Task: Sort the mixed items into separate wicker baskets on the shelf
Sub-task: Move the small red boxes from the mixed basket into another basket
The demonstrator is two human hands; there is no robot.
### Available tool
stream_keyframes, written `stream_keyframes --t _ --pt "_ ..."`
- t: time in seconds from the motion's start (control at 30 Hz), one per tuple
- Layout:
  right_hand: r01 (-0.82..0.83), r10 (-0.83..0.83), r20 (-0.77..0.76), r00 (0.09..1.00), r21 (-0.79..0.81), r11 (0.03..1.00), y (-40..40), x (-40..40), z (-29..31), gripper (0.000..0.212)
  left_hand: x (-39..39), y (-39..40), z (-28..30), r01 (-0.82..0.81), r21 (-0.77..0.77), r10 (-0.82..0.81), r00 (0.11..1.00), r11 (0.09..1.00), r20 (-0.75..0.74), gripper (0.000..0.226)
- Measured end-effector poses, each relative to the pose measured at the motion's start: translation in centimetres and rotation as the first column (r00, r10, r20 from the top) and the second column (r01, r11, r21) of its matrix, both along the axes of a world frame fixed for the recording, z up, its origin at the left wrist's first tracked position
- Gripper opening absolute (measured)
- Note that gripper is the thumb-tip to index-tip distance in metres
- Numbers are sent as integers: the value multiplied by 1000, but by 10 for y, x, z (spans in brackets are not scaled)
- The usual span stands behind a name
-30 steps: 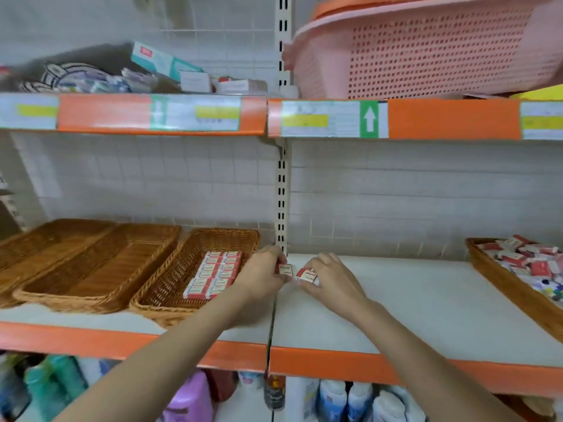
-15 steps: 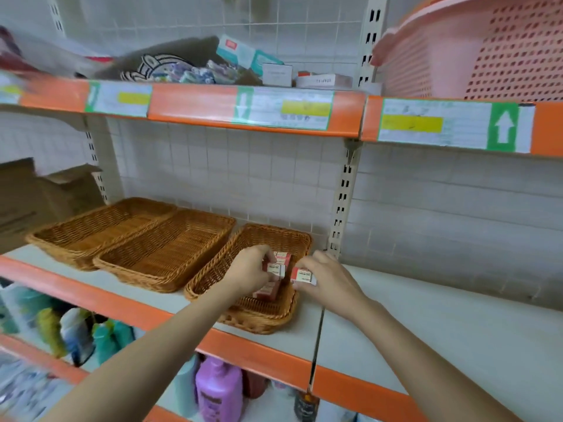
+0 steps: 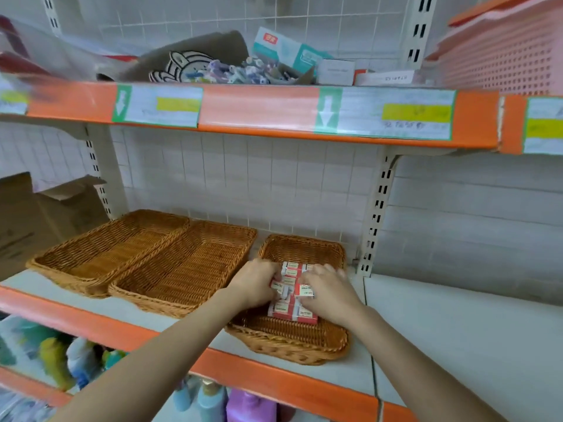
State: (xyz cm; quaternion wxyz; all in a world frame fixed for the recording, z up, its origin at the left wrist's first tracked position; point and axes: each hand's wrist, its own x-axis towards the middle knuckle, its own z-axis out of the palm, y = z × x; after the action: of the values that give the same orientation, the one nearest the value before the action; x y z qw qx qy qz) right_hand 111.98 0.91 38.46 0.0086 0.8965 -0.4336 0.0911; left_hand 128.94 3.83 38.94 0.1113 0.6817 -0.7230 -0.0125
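Three wicker baskets stand side by side on the white shelf. The right basket [image 3: 301,342] holds several small red-and-white boxes [image 3: 291,310] laid in rows. My left hand [image 3: 256,283] is over that basket, gripping a red-and-white box [image 3: 278,288] above the rows. My right hand [image 3: 327,293] is beside it, fingers closed on another red-and-white box [image 3: 304,291]. The middle basket [image 3: 189,266] and the left basket [image 3: 109,245] have nothing in them.
A white upright post [image 3: 377,214] rises just right of the right basket. Bare white shelf [image 3: 457,339] stretches to the right. A cardboard box [image 3: 39,214] stands at far left. The upper shelf [image 3: 259,108] carries clutter and a pink plastic basket [image 3: 502,50]. Bottles sit below.
Both hands have carried their small boxes leftward from the bare shelf to over the right basket and lowered them onto the rows. The view has swung left.
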Motion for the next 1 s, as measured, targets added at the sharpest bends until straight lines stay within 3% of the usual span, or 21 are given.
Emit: stream_keyframes --t 0.2,0.33,0.53,0.63,0.87,1.0 --pt "83 -69 -118 991 111 990 0 9 -6 47 12 -10 -12 213 12 -214 976 977 44 37" --pt "92 -75 -138 988 118 989 0 10 -6 46 15 -8 -16 234 -8 -233 968 972 90 43" --pt "130 -151 147 977 144 981 9 6 -1 37 11 -7 -18 249 -12 -240 947 969 215 45" --pt "108 -137 191 972 157 982 12 3 0 35 11 -5 -15 282 -15 -272 938 959 213 40" --pt "95 -96 13 995 71 993 4 3 -8 30 12 -4 -15 326 -4 -321 932 945 170 32" --pt "1 11 -129 992 95 995 3 1 -5 49 11 -5 -16 268 -24 -263 957 963 121 42"
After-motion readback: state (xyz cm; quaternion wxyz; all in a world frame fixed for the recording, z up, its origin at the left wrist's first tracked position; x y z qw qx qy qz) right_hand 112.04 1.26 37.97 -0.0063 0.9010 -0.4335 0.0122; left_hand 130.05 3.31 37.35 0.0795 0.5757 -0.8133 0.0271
